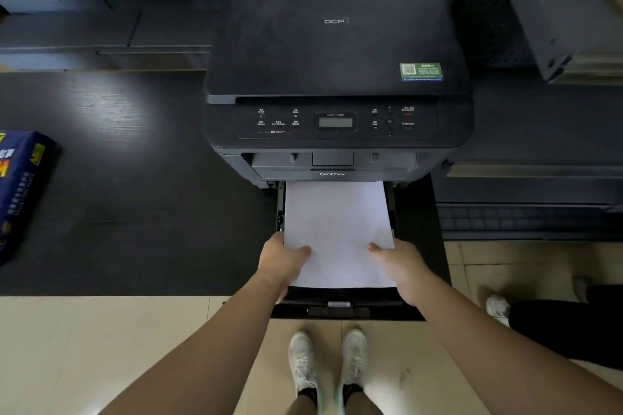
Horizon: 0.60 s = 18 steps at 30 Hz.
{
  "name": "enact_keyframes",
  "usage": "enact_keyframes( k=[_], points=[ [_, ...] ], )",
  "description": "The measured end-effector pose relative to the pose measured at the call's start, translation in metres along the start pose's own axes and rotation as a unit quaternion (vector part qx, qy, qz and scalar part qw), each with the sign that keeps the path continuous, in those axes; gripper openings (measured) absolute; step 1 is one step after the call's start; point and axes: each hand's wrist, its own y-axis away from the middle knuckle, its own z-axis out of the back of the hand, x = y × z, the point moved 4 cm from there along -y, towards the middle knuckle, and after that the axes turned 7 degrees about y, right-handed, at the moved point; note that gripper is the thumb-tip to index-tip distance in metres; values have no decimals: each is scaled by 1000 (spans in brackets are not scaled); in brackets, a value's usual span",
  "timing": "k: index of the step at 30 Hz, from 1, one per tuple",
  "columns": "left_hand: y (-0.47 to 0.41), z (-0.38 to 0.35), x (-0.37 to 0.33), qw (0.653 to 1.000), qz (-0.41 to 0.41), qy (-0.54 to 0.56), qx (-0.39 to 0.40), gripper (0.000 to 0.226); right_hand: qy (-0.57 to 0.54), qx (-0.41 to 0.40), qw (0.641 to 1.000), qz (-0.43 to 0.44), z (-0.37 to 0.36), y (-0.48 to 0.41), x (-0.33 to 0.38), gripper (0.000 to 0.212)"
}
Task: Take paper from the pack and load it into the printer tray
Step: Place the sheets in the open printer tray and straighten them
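A black printer (pixel 337 44) stands on a dark table, its paper tray (pixel 340 308) pulled out toward me over the table's front edge. A white stack of paper (pixel 338 229) lies over the tray, its far end under the printer's front. My left hand (pixel 281 263) grips the stack's near left edge, thumb on top. On the near right edge sits my right hand (pixel 401 266), gripping the same way. The blue paper pack (pixel 20 192) lies at the table's far left, partly cut off by the frame.
The dark table (pixel 135 195) stretches between the pack and the printer. Dark boxes and a perforated metal case (pixel 505 27) stand behind and to the right. Another person's white shoe (pixel 497 308) and dark trouser leg are on the tiled floor at right.
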Motion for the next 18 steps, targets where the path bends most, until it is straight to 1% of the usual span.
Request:
enact_keyframes(
  k=[4, 7, 9, 11, 13, 14, 16, 18],
  points=[
    [-6, -4, -2, 999, -11, -34, -11, 29, 26, -16, 999, 10, -7, -9, 0, 35],
    [-9, -6, -2, 999, -19, -34, -13, 36, 40, -27, 999, 8, -11, -13, 0, 32],
    [-8, -8, -1, 999, -19, -32, -12, 36, 48, -31, 998, 1, -12, -12, -1, 30],
    [-4, -7, 1, 999, -14, -43, -14, 32, 60, -24, 998, -16, -12, -5, -6, 24],
    [0, -3, 5, 997, -8, -72, -15, 26, 47, -8, 998, -39, -11, 3, -12, 9],
    [2, -1, 8, 996, -5, -84, -13, 26, 42, -3, 998, -39, -10, 7, -15, 8],
    [3, 1, 12, 994, -10, -106, -10, 31, 50, -6, 998, -23, -8, 9, -16, 16],
    [3, 4, 13, 993, -19, -118, -15, 37, 54, -19, 998, -13, -7, 12, -16, 19]
  ],
)
